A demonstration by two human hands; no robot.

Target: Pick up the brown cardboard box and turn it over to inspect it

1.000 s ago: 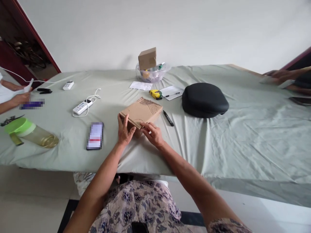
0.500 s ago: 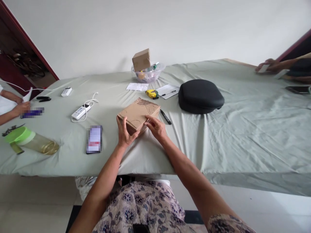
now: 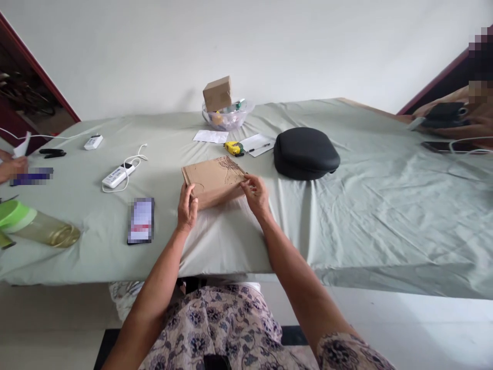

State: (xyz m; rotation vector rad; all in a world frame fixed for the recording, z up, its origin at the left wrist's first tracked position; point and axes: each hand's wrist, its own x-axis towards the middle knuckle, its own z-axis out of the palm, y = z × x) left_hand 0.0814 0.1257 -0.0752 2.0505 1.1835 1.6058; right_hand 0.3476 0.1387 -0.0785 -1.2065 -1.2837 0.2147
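Cardboard box [image 3: 215,174] lies on the covered table [image 3: 231,244], likely light and stiff, best held by opposite ends: left hand's [image 3: 187,208] fingers clasp one, right hand's [image 3: 256,195] pinch the other. Black case [image 3: 306,153] sits rightward.

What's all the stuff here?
box: 1, brown, between hands
smaller box: 1, brown, in bowl
bowl: 1, clear, back
papers: 2, white, centre
pen: 1, black, on paper
tape measure: 1, yellow, centre
case: 1, black, right
phone: 1, black, left
small devices: 2, white, left
bottle: 1, green lid, left
cloth: 1, greenish, tabletop
others' hands: count unclear, edges
dark clutter: unclear, edges
left hand: 1, bare, on box
right hand: 1, bare, on box
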